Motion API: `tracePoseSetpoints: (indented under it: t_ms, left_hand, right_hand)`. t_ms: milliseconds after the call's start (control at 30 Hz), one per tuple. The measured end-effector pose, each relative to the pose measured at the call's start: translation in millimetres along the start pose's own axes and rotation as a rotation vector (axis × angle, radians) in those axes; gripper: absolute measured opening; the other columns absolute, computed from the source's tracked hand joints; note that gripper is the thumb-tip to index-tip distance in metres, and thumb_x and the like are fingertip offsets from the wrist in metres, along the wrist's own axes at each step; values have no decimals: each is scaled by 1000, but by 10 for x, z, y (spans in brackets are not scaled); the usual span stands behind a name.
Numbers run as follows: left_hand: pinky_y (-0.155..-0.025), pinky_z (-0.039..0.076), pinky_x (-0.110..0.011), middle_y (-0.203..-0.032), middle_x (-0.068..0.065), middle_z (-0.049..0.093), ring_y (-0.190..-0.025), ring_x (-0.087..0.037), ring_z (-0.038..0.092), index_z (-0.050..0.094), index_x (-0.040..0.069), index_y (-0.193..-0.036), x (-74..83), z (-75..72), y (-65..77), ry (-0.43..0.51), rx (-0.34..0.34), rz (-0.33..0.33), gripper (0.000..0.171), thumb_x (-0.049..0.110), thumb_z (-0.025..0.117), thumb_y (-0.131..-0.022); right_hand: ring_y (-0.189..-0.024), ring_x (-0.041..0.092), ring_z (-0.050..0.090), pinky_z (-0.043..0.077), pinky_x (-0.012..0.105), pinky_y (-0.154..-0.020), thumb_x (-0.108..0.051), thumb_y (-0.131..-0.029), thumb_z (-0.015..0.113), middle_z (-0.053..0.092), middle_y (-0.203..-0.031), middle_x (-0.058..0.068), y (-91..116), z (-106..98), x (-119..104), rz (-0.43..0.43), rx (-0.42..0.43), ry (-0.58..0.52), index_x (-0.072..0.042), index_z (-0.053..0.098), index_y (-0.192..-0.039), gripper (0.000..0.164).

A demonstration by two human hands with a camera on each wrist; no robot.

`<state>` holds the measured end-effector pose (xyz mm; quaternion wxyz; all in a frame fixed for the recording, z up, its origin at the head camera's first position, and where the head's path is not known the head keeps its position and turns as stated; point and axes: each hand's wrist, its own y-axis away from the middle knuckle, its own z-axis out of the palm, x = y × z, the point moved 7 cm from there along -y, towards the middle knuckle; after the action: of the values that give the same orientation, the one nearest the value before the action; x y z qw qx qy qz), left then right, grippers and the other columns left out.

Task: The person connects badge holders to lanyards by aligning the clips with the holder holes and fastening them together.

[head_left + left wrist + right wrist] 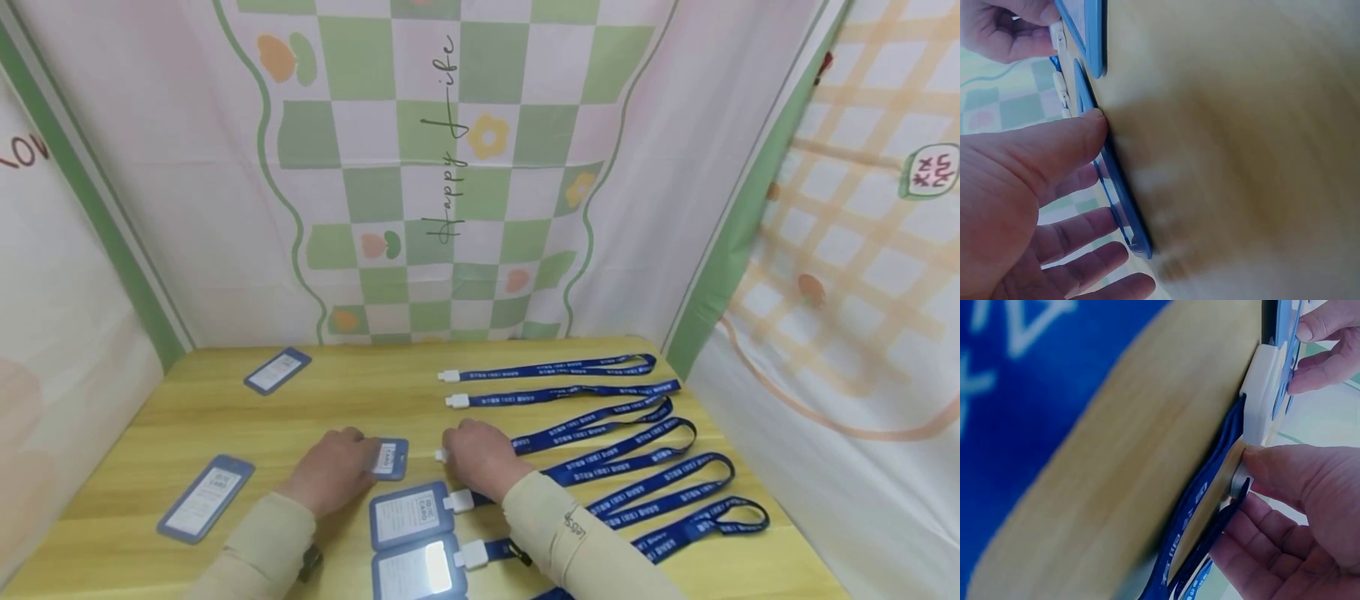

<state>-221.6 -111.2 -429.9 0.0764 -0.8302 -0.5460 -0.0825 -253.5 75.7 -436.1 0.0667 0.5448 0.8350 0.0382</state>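
Note:
My left hand [336, 468] pinches a blue-framed ID card holder [393, 461] by its edges, thumb on the near side and fingers on the far side. In the left wrist view this holder [1124, 194] lies low along the wooden surface. Just to the right, my right hand [483, 457] pinches the white clip [441, 456] of a blue lanyard [551, 435]. The right wrist view has this clip [1241, 479] between thumb and fingers, partly hidden. Holder and clip are apart, with a small gap between them.
Two card holders [412, 514] joined to lanyards by white clips [472, 554] lie in front. Loose card holders lie at the left [206, 498] and far left [277, 371] of the wooden table [360, 379]. Several blue lanyards [555, 367] stretch out on the right.

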Motion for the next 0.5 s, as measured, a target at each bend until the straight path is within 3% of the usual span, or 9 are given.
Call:
tracePoseSetpoints:
  t_ms: [300, 500]
  left_hand:
    - [-82, 62, -46, -105, -16, 68, -92, -29, 66, 72, 9, -113, 39, 29, -19, -1, 18, 24, 33, 24, 84, -86]
    - [-87, 62, -50, -112, -21, 69, -98, -34, 68, 71, 5, -119, 80, 36, -28, -7, 11, 26, 37, 24, 82, -88]
  right_hand:
    - [-72, 13, 56, 56, 29, -65, -24, -98, 70, 62, -83, 0, -2, -5, -14, 4, 0, 0, -16, 75, -103, 11]
    - [-71, 12, 56, 56, 27, -65, -25, -98, 71, 62, -83, -1, 2, -14, -36, 1, 3, 23, -16, 74, -105, 11]
